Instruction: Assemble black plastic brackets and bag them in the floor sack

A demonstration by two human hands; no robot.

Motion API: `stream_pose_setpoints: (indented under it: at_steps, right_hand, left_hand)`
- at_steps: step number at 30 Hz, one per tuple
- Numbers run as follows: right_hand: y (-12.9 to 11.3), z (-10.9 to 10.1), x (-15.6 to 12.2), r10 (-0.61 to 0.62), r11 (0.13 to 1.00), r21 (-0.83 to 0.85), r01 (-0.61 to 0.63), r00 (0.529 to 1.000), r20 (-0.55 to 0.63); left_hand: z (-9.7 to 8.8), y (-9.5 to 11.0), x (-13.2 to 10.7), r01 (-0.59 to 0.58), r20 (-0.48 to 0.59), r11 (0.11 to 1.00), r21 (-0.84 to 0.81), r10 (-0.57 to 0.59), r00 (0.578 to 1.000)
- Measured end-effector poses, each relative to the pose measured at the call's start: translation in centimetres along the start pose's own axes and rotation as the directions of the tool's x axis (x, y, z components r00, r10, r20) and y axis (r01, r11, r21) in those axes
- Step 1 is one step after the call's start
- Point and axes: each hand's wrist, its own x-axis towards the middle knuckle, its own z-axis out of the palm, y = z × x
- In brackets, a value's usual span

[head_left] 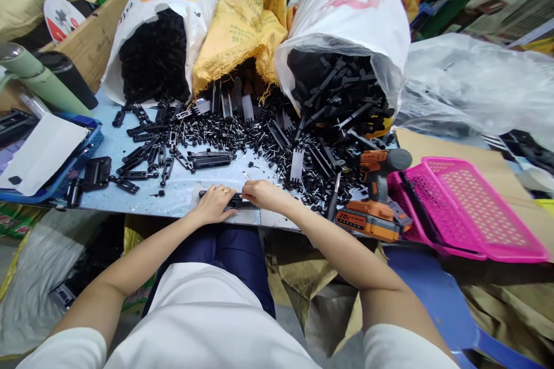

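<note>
My left hand [215, 203] and my right hand [259, 193] meet at the front edge of the light blue table [182, 187]. Both have their fingers curled down onto a long black plastic part [236, 202] that lies flat between them. The left hand wears a ring and covers the part's left end. The right hand pinches its right end. Just beyond lies a heap of small black screws and plastic pieces [268, 138].
Three open sacks of black parts [341, 86] lie on their sides at the back. An orange cordless drill [376, 196] stands to the right, beside stacked pink baskets [471, 207]. A blue tray with white paper [43, 155] sits at the left, by a green bottle [38, 78].
</note>
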Motion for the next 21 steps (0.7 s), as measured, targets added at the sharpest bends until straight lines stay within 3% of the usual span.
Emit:
stream_pose_setpoints:
  at_steps: [5, 10, 13, 17, 19, 21]
  right_hand:
    - [-0.9, -0.5, 1.3, -0.055, 0.988, -0.138, 0.066, 0.995, 0.084]
    - [-0.6, 0.3, 1.9, -0.067, 0.99, -0.121, 0.071, 0.997, 0.037]
    - [0.3, 2.8, 0.7, -0.019, 1.0, 0.013, 0.021, 0.988, -0.151]
    - [1.2, 8.1, -1.4, 0.053, 0.988, 0.153, 0.019, 0.89, -0.453]
    - [1.6, 10.1, -2.0, 0.066, 0.985, 0.17, 0.025, 0.857, -0.511]
    - [2.2, 11.1, -2.3, 0.066, 0.986, 0.163, 0.021, 0.859, -0.508]
  left_hand:
    - [0.2, -0.2, 0.2, 0.009, 0.014, 1.0, 0.015, -0.01, 1.0]
    - [0.2, -0.3, 0.2, 0.005, 0.026, 0.999, 0.047, -0.006, 1.0]
    - [0.1, -0.1, 0.1, -0.002, 0.008, 0.999, 0.035, 0.002, 1.0]
    - [0.3, 0.2, 0.4, 0.049, -0.006, 0.998, 0.049, -0.049, 0.999]
    - [0.5, 0.3, 0.5, 0.073, 0.0, 0.995, 0.061, -0.074, 0.997]
    - [0.7, 0.5, 0.6, 0.097, -0.004, 0.993, 0.073, -0.097, 0.995]
